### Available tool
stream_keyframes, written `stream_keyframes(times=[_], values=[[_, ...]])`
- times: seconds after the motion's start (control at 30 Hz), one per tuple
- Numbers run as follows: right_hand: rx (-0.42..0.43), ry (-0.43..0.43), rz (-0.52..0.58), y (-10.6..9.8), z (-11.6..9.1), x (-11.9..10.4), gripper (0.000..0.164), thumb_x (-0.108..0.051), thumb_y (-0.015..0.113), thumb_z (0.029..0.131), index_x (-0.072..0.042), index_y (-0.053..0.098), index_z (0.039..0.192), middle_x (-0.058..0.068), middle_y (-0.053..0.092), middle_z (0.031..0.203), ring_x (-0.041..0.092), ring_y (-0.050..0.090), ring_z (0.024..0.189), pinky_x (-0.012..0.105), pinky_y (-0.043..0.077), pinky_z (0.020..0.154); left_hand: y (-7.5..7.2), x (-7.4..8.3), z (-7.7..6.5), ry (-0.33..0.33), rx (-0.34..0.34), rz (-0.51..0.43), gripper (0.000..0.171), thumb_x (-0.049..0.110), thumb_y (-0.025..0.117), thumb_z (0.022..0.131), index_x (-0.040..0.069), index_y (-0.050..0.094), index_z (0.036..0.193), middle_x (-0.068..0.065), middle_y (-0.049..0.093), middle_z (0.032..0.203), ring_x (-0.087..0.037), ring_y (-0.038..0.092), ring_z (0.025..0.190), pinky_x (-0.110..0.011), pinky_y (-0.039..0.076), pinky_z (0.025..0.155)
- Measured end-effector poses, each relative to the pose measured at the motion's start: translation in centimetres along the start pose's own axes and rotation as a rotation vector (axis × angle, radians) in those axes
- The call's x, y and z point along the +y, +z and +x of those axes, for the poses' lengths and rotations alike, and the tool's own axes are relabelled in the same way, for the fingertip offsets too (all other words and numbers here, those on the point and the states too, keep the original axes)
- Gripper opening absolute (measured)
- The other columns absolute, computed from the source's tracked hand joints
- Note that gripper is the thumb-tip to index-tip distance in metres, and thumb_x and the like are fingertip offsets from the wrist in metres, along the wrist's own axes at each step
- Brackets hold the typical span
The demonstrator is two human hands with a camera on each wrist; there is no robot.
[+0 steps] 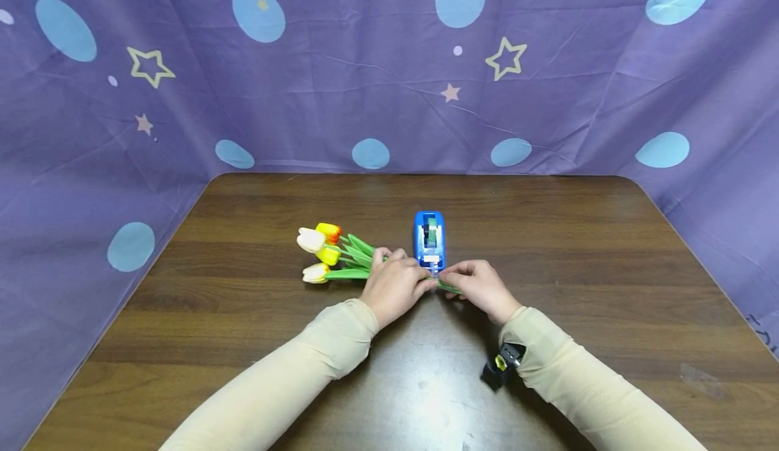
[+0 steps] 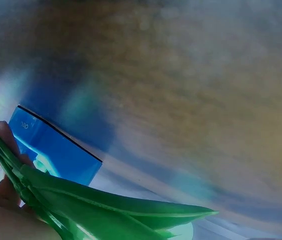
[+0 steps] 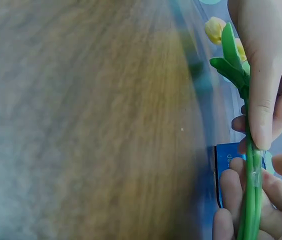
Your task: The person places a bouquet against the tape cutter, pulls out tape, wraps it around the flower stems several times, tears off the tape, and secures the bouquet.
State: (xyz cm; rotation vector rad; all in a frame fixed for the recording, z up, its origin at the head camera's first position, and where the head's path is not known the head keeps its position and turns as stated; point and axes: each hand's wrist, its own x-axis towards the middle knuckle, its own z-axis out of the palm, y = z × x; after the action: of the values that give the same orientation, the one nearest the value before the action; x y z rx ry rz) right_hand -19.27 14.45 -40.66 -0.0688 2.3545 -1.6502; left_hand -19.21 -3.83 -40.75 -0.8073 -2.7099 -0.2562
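Several artificial tulips (image 1: 328,255), white, yellow and orange-tipped, lie sideways with their heads to the left. My left hand (image 1: 395,283) grips their green stems below the leaves (image 2: 96,200), thumb along the top. Clear tape (image 3: 254,172) wraps the stems just past the left thumb tip. My right hand (image 1: 483,290) holds the lower stems (image 3: 251,210), its fingers curled under them near the tape, with the thumb off to one side. Directly beyond both hands stands a blue tape dispenser (image 1: 429,241), its front end close to the fingertips.
The brown wooden table (image 1: 243,343) carries everything, with a purple patterned cloth (image 1: 316,86) hanging behind and at the sides. A black wrist device (image 1: 504,363) hangs at the right sleeve. A clear shiny patch (image 1: 702,380) lies on the table at far right.
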Motion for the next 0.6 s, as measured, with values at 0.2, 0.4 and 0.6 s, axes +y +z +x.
stream_keyframes(times=[0.2,0.4,0.6], values=[[-0.002,0.016,0.019,0.2,0.6,-0.1,0.033,-0.017,0.063,0.094,0.012,0.068,0.107,0.013,0.075,0.084,0.009,0.066,0.066,0.026,0.054,0.064,0.0,0.0,0.0,0.002,-0.006,-0.001,0.024,0.044,0.064,0.093,0.024,0.079,0.091,0.008,0.075,0.089,-0.015,0.057,0.085,-0.044,0.034,0.091],[0.022,0.048,0.045,0.4,1.2,-0.2,0.035,-0.021,0.066,0.093,0.011,0.069,0.104,0.000,0.071,0.070,0.007,0.063,0.060,0.024,0.050,0.059,0.2,0.0,0.1,0.001,-0.018,-0.012,0.024,0.044,0.064,0.093,0.025,0.079,0.093,0.007,0.075,0.089,-0.015,0.056,0.084,-0.044,0.034,0.091],[0.063,0.047,0.024,0.9,1.8,0.0,0.035,-0.025,0.069,0.091,0.009,0.071,0.098,-0.006,0.067,0.064,0.006,0.060,0.057,0.023,0.045,0.055,0.3,0.0,0.2,-0.002,-0.023,-0.004,0.023,0.043,0.064,0.093,0.026,0.079,0.093,0.008,0.074,0.086,-0.015,0.056,0.083,-0.044,0.034,0.091]])
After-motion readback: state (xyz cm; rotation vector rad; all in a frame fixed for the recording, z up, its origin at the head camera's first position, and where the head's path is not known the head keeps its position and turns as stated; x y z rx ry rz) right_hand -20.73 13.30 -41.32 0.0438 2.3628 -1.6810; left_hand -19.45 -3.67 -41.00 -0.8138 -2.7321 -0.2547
